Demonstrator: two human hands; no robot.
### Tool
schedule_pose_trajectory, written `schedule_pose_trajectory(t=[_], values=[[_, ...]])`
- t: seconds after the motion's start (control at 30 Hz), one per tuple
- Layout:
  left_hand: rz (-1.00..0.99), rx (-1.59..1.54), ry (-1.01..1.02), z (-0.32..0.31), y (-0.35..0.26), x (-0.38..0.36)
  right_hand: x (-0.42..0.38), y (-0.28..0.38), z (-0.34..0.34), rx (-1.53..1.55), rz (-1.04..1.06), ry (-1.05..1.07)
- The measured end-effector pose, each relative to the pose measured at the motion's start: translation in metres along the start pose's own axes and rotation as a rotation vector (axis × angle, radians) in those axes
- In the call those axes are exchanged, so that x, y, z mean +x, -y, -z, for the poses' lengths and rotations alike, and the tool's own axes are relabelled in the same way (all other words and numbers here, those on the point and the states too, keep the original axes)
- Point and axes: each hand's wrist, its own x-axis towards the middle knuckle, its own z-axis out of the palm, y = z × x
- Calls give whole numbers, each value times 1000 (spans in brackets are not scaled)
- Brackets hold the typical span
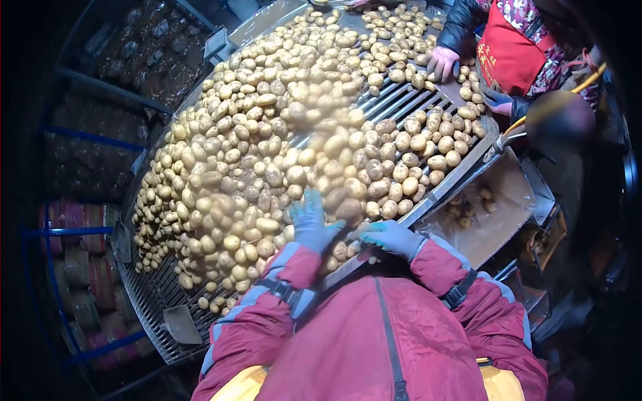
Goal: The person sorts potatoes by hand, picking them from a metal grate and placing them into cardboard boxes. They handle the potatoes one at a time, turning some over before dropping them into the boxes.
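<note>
A large heap of potatoes [231, 144] covers a slatted metal table [394, 100] in front of me. My left hand [313, 226], in a blue-grey glove, lies against the near side of the heap with its fingers spread. To its right, my right hand [393, 238], gloved alike, reaches leftward over the table's near rim [441, 196]. Its fingers are stretched out beside the potatoes, and I see nothing held in it. Some potatoes between and above my hands are blurred.
Across the table at the right stands a person in a red apron [511, 53], a gloved hand [443, 63] among the potatoes. Below the right rim is a cardboard box [491, 230] holding some potatoes. A grey scoop-like piece [182, 325] lies at the lower left. Blue-framed racks [73, 232] stand left.
</note>
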Motion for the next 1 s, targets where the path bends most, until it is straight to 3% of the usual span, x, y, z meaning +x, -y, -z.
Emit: schedule_pose_trajectory(t=[0.07,0.1,0.17,0.2,0.27,0.33,0.4,0.47,0.53,0.57,0.6,0.7,0.73,0.77,0.8,0.83,0.87,0.93,1.0], values=[[-62,-39,-58,-13,0,12,25,-9,-1,-192,192,61],[-102,-161,-45,-21,5,20,36,-9,-1,-123,131,104],[-73,-161,-92,-21,-4,29,53,1,5,-242,240,61],[-68,-163,-118,-18,-12,38,58,9,6,-136,75,-38],[14,-173,-57,13,-42,55,46,39,4,-21,51,-188],[10,-86,-87,12,-63,78,53,43,25,-214,-61,-295],[-181,-232,-358,-22,-73,110,78,30,61,-245,80,-497],[-280,-208,-142,6,-98,126,104,9,106,-5,120,-574],[-330,-349,-248,-13,-115,134,74,56,96,-137,213,-684],[-345,-403,-223,-17,-114,132,84,35,129,-221,280,-745],[-363,-456,-197,-6,-108,122,57,69,104,218,238,-625],[-436,-469,-242,4,-48,109,24,68,120,179,189,-579],[-360,-565,-219,47,-34,96,15,60,125,173,186,-581],[-387,-413,-253,47,5,101,9,49,129,210,183,-570],[-258,-292,-428,32,40,102,2,39,130,246,182,-563],[-184,-131,-462,30,80,104,-6,35,122,231,174,-613],[-82,-99,-359,57,89,103,-11,33,109,217,166,-663],[-3,-76,-190,45,130,116,-18,33,91,246,118,-626],[-53,81,-251,33,111,112,-14,25,77,334,181,-557]])
